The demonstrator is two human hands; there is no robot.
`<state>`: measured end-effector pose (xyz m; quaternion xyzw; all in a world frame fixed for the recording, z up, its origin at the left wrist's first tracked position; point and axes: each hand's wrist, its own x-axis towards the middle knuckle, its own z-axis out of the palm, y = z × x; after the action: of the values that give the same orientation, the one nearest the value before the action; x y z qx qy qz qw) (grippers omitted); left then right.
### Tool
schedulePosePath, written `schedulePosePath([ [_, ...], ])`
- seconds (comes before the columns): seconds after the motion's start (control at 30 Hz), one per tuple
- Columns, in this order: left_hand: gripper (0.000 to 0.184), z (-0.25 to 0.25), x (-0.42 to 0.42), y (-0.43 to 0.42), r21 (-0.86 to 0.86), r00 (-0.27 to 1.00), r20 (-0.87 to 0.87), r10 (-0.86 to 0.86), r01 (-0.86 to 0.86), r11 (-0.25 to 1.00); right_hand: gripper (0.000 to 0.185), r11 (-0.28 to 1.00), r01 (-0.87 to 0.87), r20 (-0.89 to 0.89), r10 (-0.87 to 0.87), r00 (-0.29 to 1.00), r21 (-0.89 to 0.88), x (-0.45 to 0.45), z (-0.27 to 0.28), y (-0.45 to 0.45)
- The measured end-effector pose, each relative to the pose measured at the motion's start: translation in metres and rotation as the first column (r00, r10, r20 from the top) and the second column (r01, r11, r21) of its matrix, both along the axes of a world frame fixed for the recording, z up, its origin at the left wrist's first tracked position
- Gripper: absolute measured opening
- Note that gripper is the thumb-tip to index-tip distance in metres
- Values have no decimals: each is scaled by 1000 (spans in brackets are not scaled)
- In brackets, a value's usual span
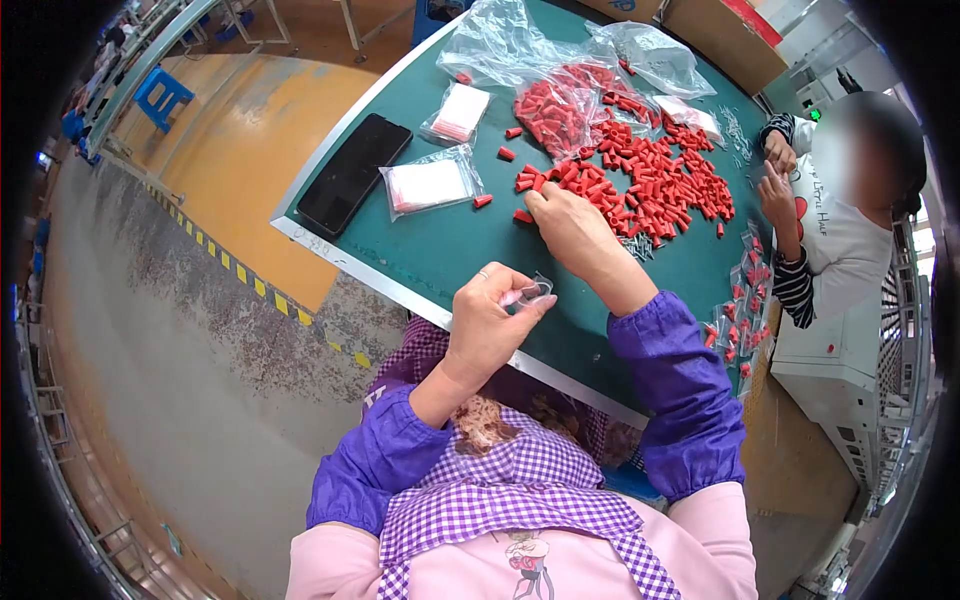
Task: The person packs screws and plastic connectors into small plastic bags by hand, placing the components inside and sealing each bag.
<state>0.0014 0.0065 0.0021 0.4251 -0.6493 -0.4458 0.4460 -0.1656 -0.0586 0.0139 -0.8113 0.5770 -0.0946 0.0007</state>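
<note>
My left hand (487, 312) pinches a small clear plastic bag (541, 287) above the table's near edge. My right hand (575, 228) is at the near left edge of a loose pile of red plastic caps (650, 180), its fingers closed at the tips on a red cap (540, 183). Another red cap (522, 216) lies just beside those fingers. Small metal screws or pins (637, 246) lie partly under the pile, near my right wrist. A clear bag full of red caps (555, 115) rests against the heap.
On the green table (430, 250) lie a black phone (355, 172), two packs of small bags (432, 185), crumpled plastic (500, 45) and more metal pieces (735, 135). Filled bags (740, 300) line the right edge. A co-worker's hands (779, 175) are at the far right.
</note>
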Motion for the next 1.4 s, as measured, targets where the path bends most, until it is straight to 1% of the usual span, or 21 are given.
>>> schedulePosePath([
  [0.07,21,-1,1,-4,-6,1000,14,17,-17,1000,12,999,27,47,-28,999,18,-2,4,0],
  [0.1,21,-1,2,-7,-10,999,27,37,-37,999,15,996,52,299,-72,952,75,-6,9,7],
  [0.17,21,-1,4,-11,12,998,43,51,-52,999,18,955,128,658,-279,700,269,3,26,25],
  [0.2,21,-1,5,-11,37,997,61,42,-45,998,18,954,118,656,-276,703,275,6,30,34],
  [0.27,22,0,3,-14,21,997,61,54,-56,998,17,929,-57,848,-308,432,366,6,35,50],
  [0.3,22,1,2,-14,1,996,59,60,-60,998,16,943,-81,891,-274,363,323,11,36,56],
  [0.33,22,0,0,-15,0,997,59,52,-52,999,16,944,-74,891,-276,361,322,13,42,60],
  [0.4,23,-3,-2,-16,-69,999,29,33,-31,997,16,973,-101,758,-96,645,209,16,56,66],
  [0.47,22,1,-1,-14,-67,998,46,34,-31,997,18,977,-94,756,-87,649,193,16,53,69],
  [0.53,22,6,0,-12,-65,997,64,33,-28,998,14,995,10,845,-93,526,103,17,45,70],
  [0.57,21,8,0,-12,-65,997,67,24,-19,998,14,995,9,846,-90,526,100,17,47,73],
  [0.63,20,9,1,-12,-66,997,70,13,-9,998,10,996,-7,661,-56,748,92,19,54,80],
  [0.67,18,8,1,-12,-89,998,55,-30,35,995,10,996,-2,661,-59,748,91,18,53,81],
  [0.73,18,3,-1,-11,-115,996,40,-80,84,990,7,994,18,745,-91,661,106,15,46,81],
  [0.8,18,1,-4,-9,107,946,-262,-189,223,969,9,988,91,796,-155,585,126,4,38,81],
  [0.87,22,6,-1,-7,165,924,-306,-228,287,943,13,918,138,905,-391,168,371,-1,33,84],
  [0.93,26,11,-1,-6,220,897,-351,-269,358,907,18,918,100,889,-397,230,384,-5,25,89],
  [1.0,32,14,-3,-3,291,820,-511,-258,448,846,16,893,-82,893,-447,-52,442,-1,22,98],
  [1.13,30,24,-6,3,374,793,-586,-170,450,811,12,914,-73,905,-406,-129,399,0,20,105],
  [1.23,11,21,-3,4,423,845,-533,-47,314,850,11,918,-93,903,-396,-163,386,1,22,110],
  [1.4,7,18,-2,6,409,853,-516,-76,324,853,10,930,-20,917,-366,-162,367,3,21,116],
])
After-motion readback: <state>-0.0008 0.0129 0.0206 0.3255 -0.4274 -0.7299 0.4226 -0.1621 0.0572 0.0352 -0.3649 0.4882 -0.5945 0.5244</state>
